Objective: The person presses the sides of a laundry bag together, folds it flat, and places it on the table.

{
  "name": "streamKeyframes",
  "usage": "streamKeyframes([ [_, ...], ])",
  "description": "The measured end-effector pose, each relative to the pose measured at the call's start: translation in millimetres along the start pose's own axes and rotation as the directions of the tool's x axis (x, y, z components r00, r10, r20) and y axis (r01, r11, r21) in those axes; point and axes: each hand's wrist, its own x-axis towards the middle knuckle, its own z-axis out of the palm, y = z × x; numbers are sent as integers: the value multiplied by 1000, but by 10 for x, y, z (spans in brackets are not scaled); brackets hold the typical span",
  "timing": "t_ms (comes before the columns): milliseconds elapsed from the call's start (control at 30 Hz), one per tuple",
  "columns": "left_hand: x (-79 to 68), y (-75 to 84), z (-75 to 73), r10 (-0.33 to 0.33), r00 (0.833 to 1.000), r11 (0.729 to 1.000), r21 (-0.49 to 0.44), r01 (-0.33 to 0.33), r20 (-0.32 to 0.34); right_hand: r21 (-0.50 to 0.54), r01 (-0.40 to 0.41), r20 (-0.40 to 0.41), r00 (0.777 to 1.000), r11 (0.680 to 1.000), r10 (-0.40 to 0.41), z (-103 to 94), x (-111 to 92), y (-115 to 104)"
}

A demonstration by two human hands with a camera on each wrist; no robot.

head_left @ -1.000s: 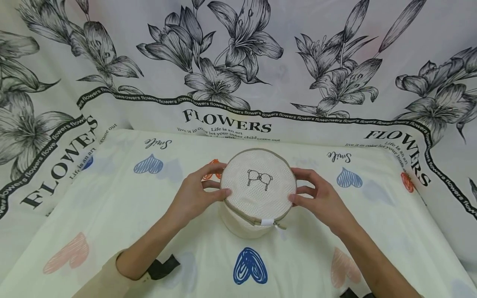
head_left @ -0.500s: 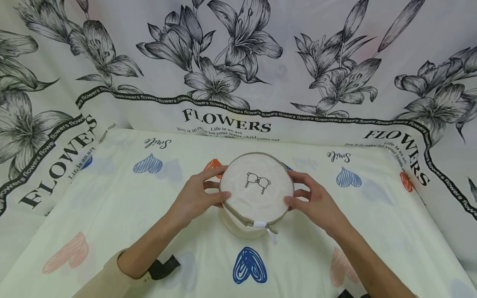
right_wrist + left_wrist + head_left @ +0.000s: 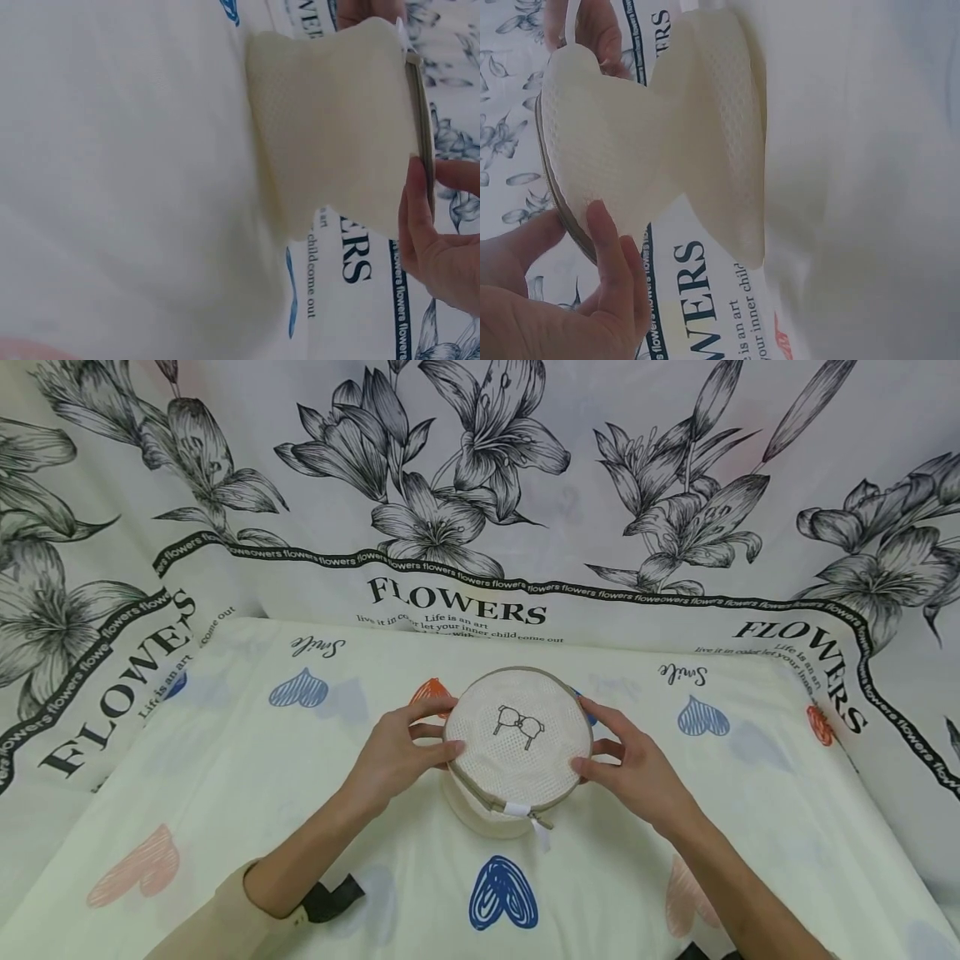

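A round white mesh laundry bag (image 3: pixel 480 710) with a drawing of two sheep on its lid stands on the cloth between both hands. Its zipper runs round the lid's edge, with a white tab (image 3: pixel 517 809) and the zipper pull (image 3: pixel 542 821) at the near side. My left hand (image 3: pixel 393 747) pinches the rim at the left, thumb on top. Opposite it, my right hand (image 3: pixel 641 777) pinches the right rim in the same way. The wrist views show the soft side wall (image 3: pixel 615 142) sagging and folded inward below the zipper. Whatever is inside the bag is hidden.
A pale cloth (image 3: pixel 247 777) printed with hearts covers the surface under the bag. Behind it hangs a white curtain (image 3: pixel 570 543) with black flowers and lettering. A black strap (image 3: pixel 330 899) shows at the left forearm.
The lid has turned slightly clockwise and come a little toward me, its tab and zipper pull moving left. My right hand has shifted slightly left; the left hand has barely moved.
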Motion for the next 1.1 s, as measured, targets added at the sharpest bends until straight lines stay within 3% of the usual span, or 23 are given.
streamKeyframes([
  [167,-2,-4,9,-35,998,999,-12,35,52,35,-41,3,999,999,41,13,-3,19],
  [300,8,-10,15,-33,998,999,-19,34,56,55,-74,4,997,996,74,27,-6,36],
  [633,6,-37,9,-34,999,994,-102,36,24,28,-30,6,1000,999,30,38,16,52],
  [867,-4,-62,17,-48,998,999,23,47,49,25,-86,15,996,996,86,41,12,67],
  [1100,15,-115,7,-27,998,997,70,23,60,7,-100,23,995,995,100,48,14,95],
])
